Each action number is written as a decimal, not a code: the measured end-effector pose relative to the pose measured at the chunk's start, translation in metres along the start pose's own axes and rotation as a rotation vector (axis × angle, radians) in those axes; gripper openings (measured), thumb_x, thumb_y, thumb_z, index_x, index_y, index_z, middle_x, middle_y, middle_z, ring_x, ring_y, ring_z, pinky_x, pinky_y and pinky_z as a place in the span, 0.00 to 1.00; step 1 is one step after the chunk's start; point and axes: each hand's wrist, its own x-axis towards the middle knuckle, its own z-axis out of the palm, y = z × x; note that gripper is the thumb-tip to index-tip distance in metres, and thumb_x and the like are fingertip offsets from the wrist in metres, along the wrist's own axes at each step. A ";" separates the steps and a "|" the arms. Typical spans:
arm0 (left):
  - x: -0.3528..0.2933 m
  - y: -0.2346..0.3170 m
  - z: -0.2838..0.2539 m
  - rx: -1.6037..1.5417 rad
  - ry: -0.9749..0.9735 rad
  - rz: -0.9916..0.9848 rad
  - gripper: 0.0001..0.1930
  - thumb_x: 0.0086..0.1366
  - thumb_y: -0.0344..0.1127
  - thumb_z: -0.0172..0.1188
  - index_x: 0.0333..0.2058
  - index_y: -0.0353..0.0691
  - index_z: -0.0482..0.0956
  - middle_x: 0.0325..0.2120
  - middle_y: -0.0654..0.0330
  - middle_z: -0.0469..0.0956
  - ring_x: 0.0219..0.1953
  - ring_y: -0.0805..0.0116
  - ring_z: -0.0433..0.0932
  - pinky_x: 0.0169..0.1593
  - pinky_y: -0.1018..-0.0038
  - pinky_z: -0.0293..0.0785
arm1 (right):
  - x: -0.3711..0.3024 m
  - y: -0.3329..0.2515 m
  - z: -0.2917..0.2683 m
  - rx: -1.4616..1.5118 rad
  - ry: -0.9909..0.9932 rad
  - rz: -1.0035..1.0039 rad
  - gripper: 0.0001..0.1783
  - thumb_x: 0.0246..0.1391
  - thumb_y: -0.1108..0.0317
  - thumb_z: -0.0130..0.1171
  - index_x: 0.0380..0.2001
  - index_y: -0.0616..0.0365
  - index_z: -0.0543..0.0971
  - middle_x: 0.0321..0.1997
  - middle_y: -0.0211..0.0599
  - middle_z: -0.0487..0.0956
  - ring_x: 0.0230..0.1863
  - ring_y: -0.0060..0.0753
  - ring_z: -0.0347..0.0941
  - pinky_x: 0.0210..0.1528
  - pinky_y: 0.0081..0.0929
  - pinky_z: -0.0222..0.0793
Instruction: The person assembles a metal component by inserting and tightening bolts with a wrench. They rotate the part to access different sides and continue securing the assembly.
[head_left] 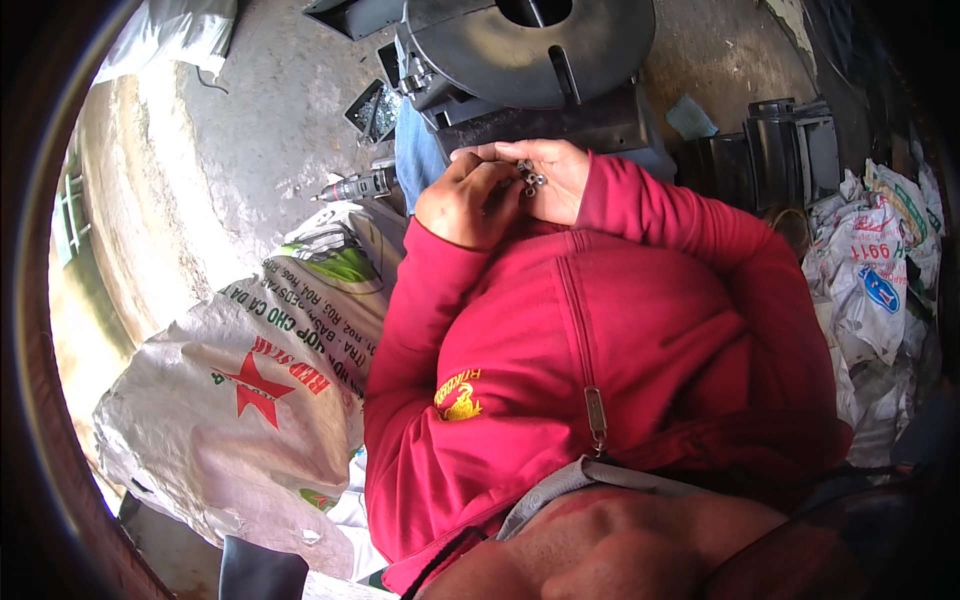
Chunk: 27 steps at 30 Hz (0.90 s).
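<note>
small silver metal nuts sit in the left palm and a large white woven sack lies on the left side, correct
Wrong palm: the head view shows the small silver metal nuts in the bare right hand. The large white woven sack does lie on the left side.

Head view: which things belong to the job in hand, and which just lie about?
Job in hand, likely:
small metal pieces, on the right hand
round black part
tray of small parts
driver-like tool

Lying about, seemingly:
printed sack, left
crumpled sacks, right
teal piece

Beyond the left grip (462,208), a black slotted disc (490,55) blocks passage; leftward, past a power tool (362,187), floor (255,125) leaves room.
</note>
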 end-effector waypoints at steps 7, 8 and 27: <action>-0.003 -0.002 -0.028 0.051 0.179 -0.138 0.06 0.55 0.26 0.65 0.34 0.38 0.82 0.26 0.57 0.79 0.25 0.65 0.79 0.28 0.74 0.73 | -0.012 -0.003 0.025 -0.389 0.201 -0.071 0.18 0.57 0.62 0.61 0.49 0.58 0.76 0.46 0.32 0.79 0.51 0.29 0.75 0.45 0.26 0.73; -0.005 0.000 -0.027 0.073 0.180 -0.160 0.06 0.55 0.26 0.65 0.34 0.39 0.82 0.26 0.57 0.78 0.24 0.66 0.78 0.27 0.74 0.73 | -0.011 -0.003 0.023 -0.448 0.239 -0.057 0.18 0.56 0.63 0.62 0.48 0.58 0.77 0.45 0.31 0.79 0.50 0.28 0.75 0.42 0.24 0.74; -0.019 -0.056 -0.024 -0.271 0.400 -0.282 0.07 0.60 0.24 0.61 0.37 0.37 0.84 0.21 0.61 0.74 0.22 0.78 0.75 0.25 0.81 0.69 | 0.031 -0.004 0.024 -0.232 0.458 -0.079 0.15 0.58 0.57 0.60 0.42 0.54 0.75 0.16 0.15 0.59 0.12 0.07 0.49 0.11 0.11 0.43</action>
